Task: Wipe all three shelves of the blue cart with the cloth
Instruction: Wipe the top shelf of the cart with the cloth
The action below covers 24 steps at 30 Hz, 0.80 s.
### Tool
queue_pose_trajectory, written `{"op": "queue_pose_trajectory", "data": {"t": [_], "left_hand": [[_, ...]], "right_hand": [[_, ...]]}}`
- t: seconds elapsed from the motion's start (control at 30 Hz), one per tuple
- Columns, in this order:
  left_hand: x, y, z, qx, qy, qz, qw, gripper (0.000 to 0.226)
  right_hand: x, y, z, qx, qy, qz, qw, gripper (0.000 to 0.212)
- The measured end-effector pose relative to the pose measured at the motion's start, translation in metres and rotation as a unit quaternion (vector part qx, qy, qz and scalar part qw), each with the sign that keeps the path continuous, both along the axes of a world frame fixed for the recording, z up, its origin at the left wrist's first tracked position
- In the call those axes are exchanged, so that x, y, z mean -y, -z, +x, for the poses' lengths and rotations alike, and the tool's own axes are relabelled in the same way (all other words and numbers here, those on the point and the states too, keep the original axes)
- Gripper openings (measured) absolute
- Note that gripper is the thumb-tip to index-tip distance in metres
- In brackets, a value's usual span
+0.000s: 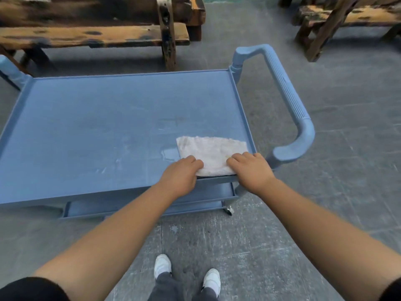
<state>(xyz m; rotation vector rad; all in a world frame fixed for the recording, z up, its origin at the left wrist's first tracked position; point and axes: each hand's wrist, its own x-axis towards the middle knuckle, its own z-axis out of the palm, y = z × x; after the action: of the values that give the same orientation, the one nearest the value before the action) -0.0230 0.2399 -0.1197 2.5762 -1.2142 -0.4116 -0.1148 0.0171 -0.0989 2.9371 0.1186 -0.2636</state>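
The blue cart [104, 131] stands in front of me, its top shelf seen from above. A whitish folded cloth [211, 152] lies flat at the shelf's near right corner, over the front rim. My left hand [181, 177] grips the cloth's near left corner, fingers curled over it. My right hand [249, 170] grips the near right corner the same way. A small wet patch [170, 153] shines just left of the cloth. Edges of the two lower shelves [152, 208] show beneath the top one.
The cart's ribbed blue handle [288, 98] loops out on the right, and a caster [229, 210] shows below. Dark wooden benches [93, 35] stand beyond the cart, another wooden bench [347, 18] at far right. Grey tiled floor [347, 148] surrounds it; my feet are near the bottom.
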Motion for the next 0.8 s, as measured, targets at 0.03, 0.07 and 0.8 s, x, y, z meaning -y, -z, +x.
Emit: {"op": "queue_pose_trajectory", "data": {"t": [0.03, 0.07, 0.8], "left_hand": [[-0.003, 0.0, 0.0, -0.017, 0.0, -0.016, 1.0, 0.03], [-0.006, 0.0, -0.002, -0.027, 0.002, -0.027, 0.999, 0.031], [-0.069, 0.021, 0.015, 0.076, -0.098, 0.092, 0.988, 0.092]], "right_hand": [[0.0, -0.002, -0.001, -0.008, 0.012, 0.028, 1.0, 0.031], [0.001, -0.003, -0.001, -0.014, 0.018, 0.054, 0.998, 0.025], [-0.079, 0.028, 0.033, -0.104, 0.241, 0.12, 0.957, 0.089]]}}
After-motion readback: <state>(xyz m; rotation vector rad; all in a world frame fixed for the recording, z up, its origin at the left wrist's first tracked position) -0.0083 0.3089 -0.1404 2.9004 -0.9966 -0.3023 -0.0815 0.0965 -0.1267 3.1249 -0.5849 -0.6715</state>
